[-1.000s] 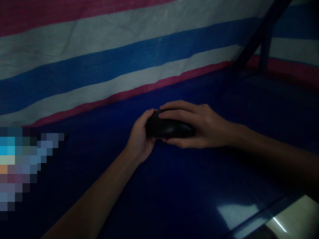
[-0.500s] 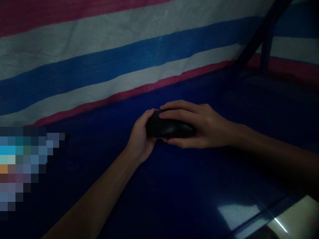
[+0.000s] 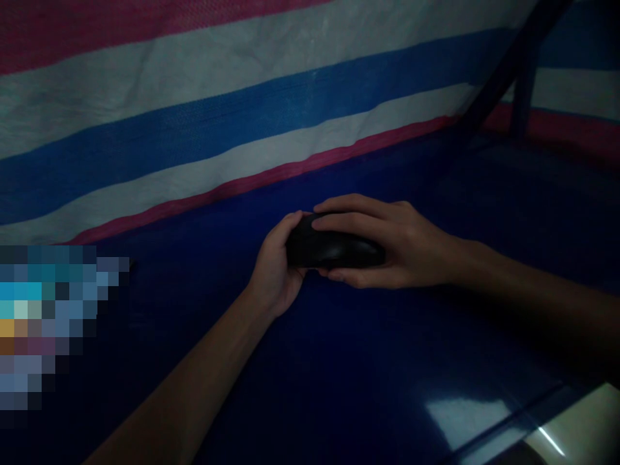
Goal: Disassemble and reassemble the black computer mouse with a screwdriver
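Note:
A black computer mouse [image 3: 334, 250] is held between both hands over a dark blue glossy surface [image 3: 310, 361]. My left hand [image 3: 278, 265] grips its left end, thumb on the upper edge and the other fingers underneath, mostly hidden. From the right, my right hand [image 3: 387, 242] wraps round the other end, with two fingers stretched along the top and others below the near side. Whether the mouse rests on the surface or is slightly lifted, I cannot tell.
Behind the hands hangs a striped red, white and blue sheet [image 3: 242, 116]. A dark slanted bar [image 3: 508, 71] stands at the far right corner. At the left edge lies a pixelated screen-like area [image 3: 43, 323]. Light reflects at the lower right.
Both hands keep the same hold on the mouse. The whole view has shifted very slightly, so hands and mouse appear a touch further right.

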Demonstrator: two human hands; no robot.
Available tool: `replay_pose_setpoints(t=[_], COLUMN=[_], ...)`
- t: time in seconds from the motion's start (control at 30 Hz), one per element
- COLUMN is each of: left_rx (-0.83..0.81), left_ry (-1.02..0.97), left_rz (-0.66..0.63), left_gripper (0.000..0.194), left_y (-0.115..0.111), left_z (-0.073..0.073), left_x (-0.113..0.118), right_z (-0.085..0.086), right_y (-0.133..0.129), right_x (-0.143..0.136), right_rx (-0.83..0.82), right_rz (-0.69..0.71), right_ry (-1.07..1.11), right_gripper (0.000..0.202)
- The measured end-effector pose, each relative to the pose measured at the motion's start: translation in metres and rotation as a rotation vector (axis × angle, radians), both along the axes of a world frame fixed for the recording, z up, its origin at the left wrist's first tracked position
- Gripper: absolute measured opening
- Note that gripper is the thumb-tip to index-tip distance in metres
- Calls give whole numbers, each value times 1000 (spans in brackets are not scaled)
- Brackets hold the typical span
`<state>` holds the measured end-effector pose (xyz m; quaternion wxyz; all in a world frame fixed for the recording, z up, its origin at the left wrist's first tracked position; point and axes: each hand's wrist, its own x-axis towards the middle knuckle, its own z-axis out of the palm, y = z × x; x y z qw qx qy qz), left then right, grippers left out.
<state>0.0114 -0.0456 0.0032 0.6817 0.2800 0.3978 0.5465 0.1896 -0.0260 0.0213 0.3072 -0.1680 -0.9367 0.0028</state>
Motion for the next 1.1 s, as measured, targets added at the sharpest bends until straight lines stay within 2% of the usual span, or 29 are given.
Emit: replay_pose_setpoints(t=[0.9,1.1], left_rx=[3,28], left_ry=[7,31], left_rz=[3,6], left_gripper=[14,15], left_y=[1,2], left_z=[-1,-2], left_x=[0,0], right_z=[2,2], right_y=[-2,-1], right_x=[0,-2], right_rx=[-29,-179], right_rz=[-15,-11], right_ry=[-12,69], right_gripper=[47,45])
